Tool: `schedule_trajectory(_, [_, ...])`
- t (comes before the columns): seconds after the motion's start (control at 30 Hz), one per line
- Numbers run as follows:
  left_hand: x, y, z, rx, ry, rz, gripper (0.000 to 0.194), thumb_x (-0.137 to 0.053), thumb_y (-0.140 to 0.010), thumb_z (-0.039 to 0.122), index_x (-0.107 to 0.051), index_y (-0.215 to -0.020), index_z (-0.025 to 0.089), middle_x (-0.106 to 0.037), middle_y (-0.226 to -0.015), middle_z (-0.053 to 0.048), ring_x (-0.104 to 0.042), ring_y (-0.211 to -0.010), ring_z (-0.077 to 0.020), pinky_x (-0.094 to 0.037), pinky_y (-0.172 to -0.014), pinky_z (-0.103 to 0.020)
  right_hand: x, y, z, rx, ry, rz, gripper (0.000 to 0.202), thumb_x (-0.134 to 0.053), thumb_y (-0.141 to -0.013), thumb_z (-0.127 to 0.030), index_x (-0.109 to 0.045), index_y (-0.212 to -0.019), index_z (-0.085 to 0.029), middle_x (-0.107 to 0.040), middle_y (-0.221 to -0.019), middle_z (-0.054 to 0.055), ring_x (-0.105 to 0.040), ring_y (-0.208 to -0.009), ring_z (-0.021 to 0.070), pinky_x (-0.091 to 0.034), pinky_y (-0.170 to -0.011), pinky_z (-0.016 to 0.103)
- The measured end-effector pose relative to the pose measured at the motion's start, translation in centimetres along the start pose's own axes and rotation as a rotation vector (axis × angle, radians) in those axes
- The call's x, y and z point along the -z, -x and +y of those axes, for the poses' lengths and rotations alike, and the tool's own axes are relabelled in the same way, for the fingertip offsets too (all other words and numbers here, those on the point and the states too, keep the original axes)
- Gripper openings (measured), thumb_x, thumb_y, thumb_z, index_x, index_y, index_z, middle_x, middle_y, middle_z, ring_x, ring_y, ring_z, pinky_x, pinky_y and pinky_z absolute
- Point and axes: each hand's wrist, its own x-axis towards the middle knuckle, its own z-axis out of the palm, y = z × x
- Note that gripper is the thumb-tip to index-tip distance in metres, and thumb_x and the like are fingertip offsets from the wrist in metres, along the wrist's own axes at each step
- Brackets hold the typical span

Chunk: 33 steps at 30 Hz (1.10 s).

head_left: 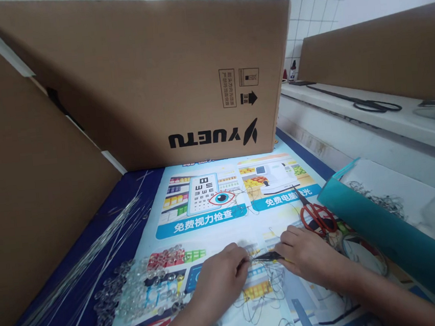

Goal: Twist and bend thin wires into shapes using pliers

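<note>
Near the lower middle, my left hand [228,270] is closed, thumb and fingers pinched at the tip of a pointed dark metal tool; what lies in the pinch is too small to make out. From the right, my right hand [305,254] is wrapped round the rear of that pointed tool [265,257], whose tip points left to my left fingers. Thin wire loops [277,280] lie under and below the hands. Clear round beads [138,293] are spread left of my left hand. Red-handled scissors [318,218] lie beyond my right hand.
A printed poster [212,235] covers the blue surface. Long thin wires [95,246] lie at left. A teal-edged box [377,224] with wire pieces stands at right, near a round clear dish [365,254]. Large cardboard panels [137,88] stand behind and left.
</note>
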Motion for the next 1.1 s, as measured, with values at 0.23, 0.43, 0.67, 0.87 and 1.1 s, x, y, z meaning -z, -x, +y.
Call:
schedule_trajectory(0.23, [0.2,0.0,-0.1,-0.027,-0.015,-0.016,0.011,-0.046,-0.086,0.020,-0.056,-0.087,0.025,-0.061,-0.084,0.001,-0.061,-0.073,-0.0176,-0.040,-0.061,-0.024,0.2,0.0,0.0,-0.004,-0.005,-0.017,0.012,-0.052,-0.086,-0.028,-0.060,-0.088,-0.020,-0.056,-0.082,0.005,-0.046,-0.084,0.0212,-0.034,-0.072,0.032])
schedule_trajectory(0.43, [-0.1,0.0,-0.3,-0.062,-0.018,-0.012,0.018,-0.039,-0.092,0.026,-0.055,-0.098,0.028,-0.063,-0.088,0.001,-0.063,-0.076,-0.0183,-0.042,-0.064,-0.026,-0.2,0.0,0.1,0.002,-0.008,-0.007,0.014,-0.050,-0.087,-0.028,-0.060,-0.088,-0.019,-0.055,-0.081,0.005,-0.046,-0.083,0.0207,-0.034,-0.071,0.032])
schedule_trajectory(0.67, [-0.5,0.0,-0.6,-0.089,-0.074,0.025,0.020,-0.037,-0.093,0.028,-0.057,-0.092,0.025,-0.063,-0.080,0.001,-0.062,-0.072,-0.0167,-0.040,-0.060,-0.023,0.3,0.2,0.0,-0.013,-0.020,-0.029,0.012,-0.051,-0.086,-0.028,-0.059,-0.089,-0.020,-0.055,-0.084,0.005,-0.046,-0.086,0.0215,-0.035,-0.073,0.033])
schedule_trajectory(0.87, [-0.4,0.0,-0.5,-0.079,-0.178,-0.017,0.022,-0.036,-0.093,0.028,-0.056,-0.086,0.024,-0.062,-0.077,0.002,-0.062,-0.068,-0.0162,-0.037,-0.057,-0.023,0.9,0.4,0.0,-0.021,-0.049,-0.041,0.015,-0.049,-0.086,-0.031,-0.059,-0.089,-0.020,-0.053,-0.086,0.006,-0.045,-0.088,0.0224,-0.035,-0.076,0.035])
schedule_trajectory(1.1, [-0.4,0.1,-0.2,-0.112,-0.285,-0.044,0.021,-0.034,-0.094,0.025,-0.055,-0.091,0.025,-0.063,-0.078,0.002,-0.061,-0.065,-0.0165,-0.037,-0.055,-0.024,1.0,0.3,-0.3,-0.021,-0.029,-0.050,0.013,-0.051,-0.085,-0.029,-0.058,-0.088,-0.020,-0.054,-0.087,0.007,-0.045,-0.088,0.0234,-0.034,-0.074,0.035])
